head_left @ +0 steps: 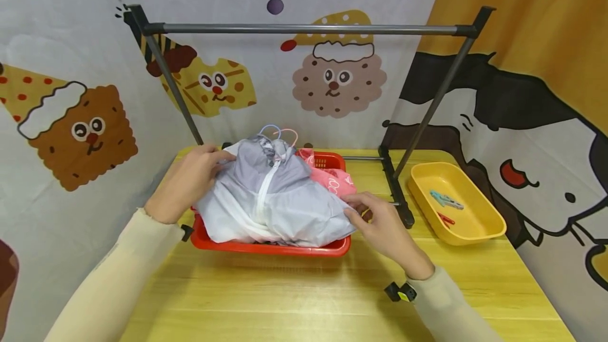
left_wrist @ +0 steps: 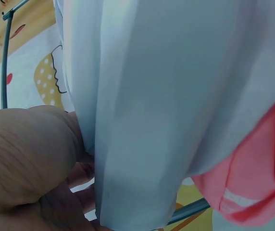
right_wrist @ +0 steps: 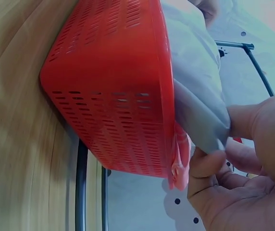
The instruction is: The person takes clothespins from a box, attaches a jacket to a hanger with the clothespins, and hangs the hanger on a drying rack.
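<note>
A pale grey garment with a white zip (head_left: 285,210) lies heaped over the red basket (head_left: 266,248). Blue and pink hanger hooks (head_left: 272,130) stick up at its collar. The left hand (head_left: 192,176) holds the garment's left side near the shoulder; in the left wrist view its fingers (left_wrist: 83,175) go behind the grey cloth (left_wrist: 142,115). The right hand (head_left: 380,226) pinches the garment's right edge just beyond the basket's rim, and the right wrist view shows thumb and fingers on the cloth (right_wrist: 202,115). Pink cloth (head_left: 334,181) shows beneath the garment.
A dark metal rack with a top bar (head_left: 304,29) stands behind and around the basket, one foot (head_left: 396,189) on the wooden table (head_left: 266,300). To the right, a yellow tray (head_left: 475,226) holds blue, grey and red clips (head_left: 446,219). A printed cloth hangs behind.
</note>
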A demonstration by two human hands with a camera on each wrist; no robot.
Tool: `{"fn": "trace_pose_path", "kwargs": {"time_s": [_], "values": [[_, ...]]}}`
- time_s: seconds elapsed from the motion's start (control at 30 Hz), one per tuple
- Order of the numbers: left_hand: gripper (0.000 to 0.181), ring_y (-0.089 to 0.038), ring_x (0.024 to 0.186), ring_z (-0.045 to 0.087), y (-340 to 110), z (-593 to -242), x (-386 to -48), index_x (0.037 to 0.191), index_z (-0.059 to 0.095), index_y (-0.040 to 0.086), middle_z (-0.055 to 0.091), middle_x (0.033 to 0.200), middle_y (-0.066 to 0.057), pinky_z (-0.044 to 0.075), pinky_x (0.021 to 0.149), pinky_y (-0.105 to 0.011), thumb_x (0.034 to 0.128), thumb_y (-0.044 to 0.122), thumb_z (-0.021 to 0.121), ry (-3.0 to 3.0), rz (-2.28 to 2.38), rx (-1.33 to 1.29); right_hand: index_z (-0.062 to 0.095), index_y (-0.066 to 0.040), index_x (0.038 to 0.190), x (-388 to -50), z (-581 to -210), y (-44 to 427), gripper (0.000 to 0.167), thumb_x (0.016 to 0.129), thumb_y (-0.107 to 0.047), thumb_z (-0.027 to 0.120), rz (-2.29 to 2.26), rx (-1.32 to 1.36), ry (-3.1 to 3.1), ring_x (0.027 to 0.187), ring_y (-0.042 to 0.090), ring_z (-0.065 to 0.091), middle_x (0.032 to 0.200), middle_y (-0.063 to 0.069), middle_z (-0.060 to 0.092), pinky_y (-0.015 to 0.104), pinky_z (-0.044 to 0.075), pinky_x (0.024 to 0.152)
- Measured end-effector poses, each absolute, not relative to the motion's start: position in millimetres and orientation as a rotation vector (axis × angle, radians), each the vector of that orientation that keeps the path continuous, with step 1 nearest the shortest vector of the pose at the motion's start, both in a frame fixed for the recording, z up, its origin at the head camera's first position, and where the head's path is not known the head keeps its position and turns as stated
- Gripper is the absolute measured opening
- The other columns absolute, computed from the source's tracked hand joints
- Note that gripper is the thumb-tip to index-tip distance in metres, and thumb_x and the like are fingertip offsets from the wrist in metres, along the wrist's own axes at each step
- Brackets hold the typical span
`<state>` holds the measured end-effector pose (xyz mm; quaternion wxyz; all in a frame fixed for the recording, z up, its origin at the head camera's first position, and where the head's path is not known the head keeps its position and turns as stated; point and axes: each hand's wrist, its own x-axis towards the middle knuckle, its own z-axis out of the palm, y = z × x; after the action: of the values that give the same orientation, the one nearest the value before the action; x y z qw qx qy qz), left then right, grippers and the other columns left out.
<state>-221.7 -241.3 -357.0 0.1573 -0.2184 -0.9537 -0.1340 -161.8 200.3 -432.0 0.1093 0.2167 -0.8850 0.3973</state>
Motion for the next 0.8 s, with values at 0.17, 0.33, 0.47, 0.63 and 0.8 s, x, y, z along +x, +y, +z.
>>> {"fn": "trace_pose_path", "kwargs": {"time_s": [0.17,0.33,0.47,0.63,0.8], "values": [[0.033,-0.033,0.085,0.065,-236.6,-358.0,-227.1,0.131,0.088,0.01,0.071,0.102,-0.016,0.061,0.074,-0.05,0.105,-0.007,0.076,-2.723,-0.369,-0.608,0.085,-0.008,0.131,-163.2,-432.2,197.2,0.023,0.108,-0.008,0.083,1.152,0.606,-2.593,0.083,0.009,0.066,0.101,0.001,0.08,0.022,0.058,0.073],[0.034,-0.034,0.086,0.063,-234.9,-359.8,-231.9,0.131,0.088,0.008,0.068,0.1,-0.016,0.056,0.072,-0.047,0.1053,-0.009,0.074,-2.725,-0.387,-0.596,0.085,-0.008,0.129,-163.5,-432.4,194.9,0.021,0.108,-0.008,0.083,1.172,0.581,-2.582,0.08,0.012,0.062,0.097,0.001,0.076,0.023,0.054,0.07],[0.034,-0.035,0.09,0.065,-233.6,-362.0,-235.3,0.134,0.087,0.007,0.07,0.105,-0.018,0.061,0.077,-0.05,0.1064,-0.009,0.073,-2.732,-0.428,-0.589,0.085,-0.007,0.129,-162.6,-432.4,194.4,0.02,0.109,-0.008,0.083,1.184,0.56,-2.568,0.079,0.014,0.061,0.096,0.002,0.075,0.023,0.053,0.068],[0.034,-0.038,0.097,0.07,-231.7,-362.8,-238.8,0.135,0.086,0.006,0.075,0.112,-0.019,0.066,0.084,-0.056,0.1073,-0.009,0.072,-2.729,-0.459,-0.577,0.085,-0.007,0.131,-162.4,-433.7,194.5,0.021,0.11,-0.008,0.081,1.195,0.538,-2.556,0.078,0.014,0.061,0.098,0.004,0.075,0.022,0.053,0.068],[0.036,-0.038,0.098,0.069,-229.5,-363.2,-242.2,0.137,0.085,0.006,0.074,0.115,-0.019,0.066,0.084,-0.056,0.107,-0.009,0.071,-2.738,-0.478,-0.554,0.085,-0.007,0.13,-162.7,-435.3,195.0,0.02,0.11,-0.006,0.08,1.212,0.523,-2.521,0.078,0.013,0.061,0.098,0.004,0.075,0.022,0.053,0.067]]}}
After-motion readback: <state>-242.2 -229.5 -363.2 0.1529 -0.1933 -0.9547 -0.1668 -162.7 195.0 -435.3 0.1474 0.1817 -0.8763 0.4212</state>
